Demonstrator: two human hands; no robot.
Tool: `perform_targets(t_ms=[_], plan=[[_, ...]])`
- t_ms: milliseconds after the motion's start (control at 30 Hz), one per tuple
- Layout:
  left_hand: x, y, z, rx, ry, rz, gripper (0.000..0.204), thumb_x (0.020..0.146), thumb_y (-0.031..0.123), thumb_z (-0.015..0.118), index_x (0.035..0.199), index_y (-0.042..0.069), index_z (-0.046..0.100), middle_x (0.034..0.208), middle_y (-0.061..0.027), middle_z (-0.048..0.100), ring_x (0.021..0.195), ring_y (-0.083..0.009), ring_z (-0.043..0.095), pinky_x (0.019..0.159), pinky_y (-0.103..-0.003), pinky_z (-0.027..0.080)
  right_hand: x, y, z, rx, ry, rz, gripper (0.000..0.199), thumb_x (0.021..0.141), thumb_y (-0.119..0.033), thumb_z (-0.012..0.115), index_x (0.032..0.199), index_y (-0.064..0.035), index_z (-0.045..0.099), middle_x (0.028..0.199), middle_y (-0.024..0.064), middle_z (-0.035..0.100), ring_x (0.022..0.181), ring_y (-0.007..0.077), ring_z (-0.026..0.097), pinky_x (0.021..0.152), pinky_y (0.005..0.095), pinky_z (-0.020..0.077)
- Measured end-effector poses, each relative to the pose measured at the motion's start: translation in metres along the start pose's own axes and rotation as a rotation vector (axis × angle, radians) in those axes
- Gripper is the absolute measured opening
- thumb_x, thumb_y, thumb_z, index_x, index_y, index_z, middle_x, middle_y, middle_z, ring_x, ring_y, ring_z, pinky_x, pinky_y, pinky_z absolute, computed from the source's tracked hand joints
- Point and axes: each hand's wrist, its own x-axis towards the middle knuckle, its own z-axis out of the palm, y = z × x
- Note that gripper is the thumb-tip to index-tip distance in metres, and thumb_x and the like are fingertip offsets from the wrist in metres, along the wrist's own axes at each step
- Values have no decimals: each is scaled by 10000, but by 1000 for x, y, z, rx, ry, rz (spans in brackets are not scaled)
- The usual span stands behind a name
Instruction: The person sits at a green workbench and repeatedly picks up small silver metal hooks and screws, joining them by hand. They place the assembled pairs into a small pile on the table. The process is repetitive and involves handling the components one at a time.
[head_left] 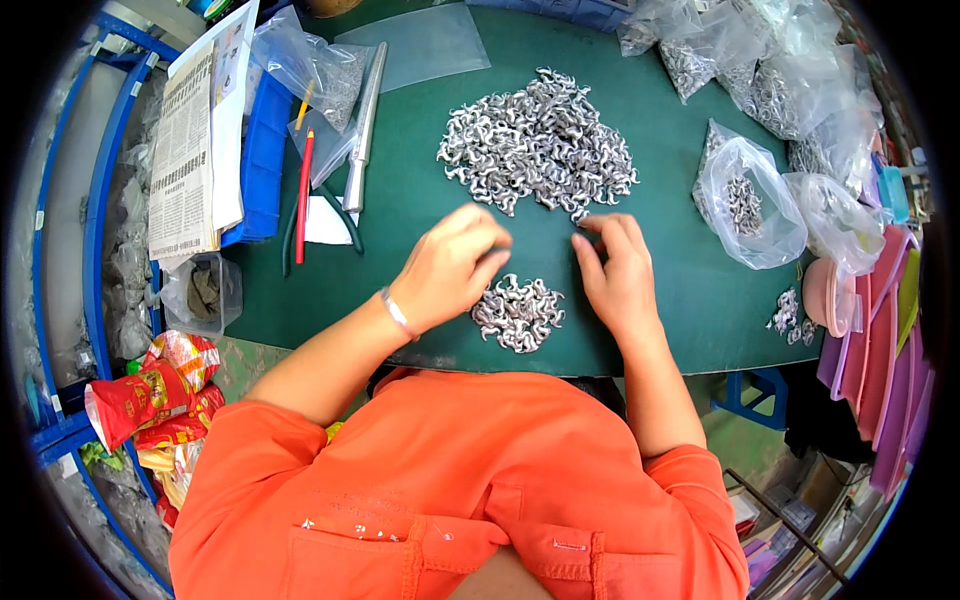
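A large pile of small curved silver metal pieces (pixel 540 140) lies on the green table, with a smaller heap of the same pieces (pixel 518 314) nearer my body. My left hand (pixel 455 262) hovers between the two, up and left of the small heap. Its fingers are bent and slightly blurred, the thumb apart from them, and no piece shows in the gap. At the lower right edge of the large pile is my right hand (pixel 617 272), its index fingertip beside a loose piece. Thumb and index stand apart there; the other fingers are partly hidden.
Left on the table are a red pencil (pixel 305 195), dark-handled pliers (pixel 290 235), a long metal blade-like tool (pixel 366 130), a blue bin (pixel 262 160) and newspaper (pixel 185 165). An open plastic bag of pieces (pixel 745 205) stands right, below more filled bags (pixel 770 90).
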Motion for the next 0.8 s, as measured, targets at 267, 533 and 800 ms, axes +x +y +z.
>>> perform_targets(t_ms=[267, 533, 800], plan=[[30, -25, 24, 196, 83, 95, 179, 736, 47, 751, 844, 24, 611, 840, -102, 562, 794, -296, 599, 696, -376, 505, 6, 13, 4, -27, -59, 51, 163, 780, -39, 722, 926, 3, 663, 898, 148, 598, 846, 339, 605, 750, 408, 501], [20, -18, 17, 263, 105, 37, 148, 733, -2, 709, 827, 33, 600, 818, -99, 557, 748, -286, 606, 659, -378, 512, -11, 5, -11, 103, -32, 133, 97, 827, -18, 699, 919, 10, 694, 840, 126, 642, 704, 242, 638, 645, 315, 512], [19, -19, 14, 118, 126, -8, 148, 753, -58, 654, 884, 5, 625, 839, -99, 589, 704, -226, 647, 631, -307, 538, -26, 7, 1, 958, -17, 473, 143, 886, 64, 618, 1023, 61, 660, 929, 116, 689, 773, 179, 686, 723, 281, 575]])
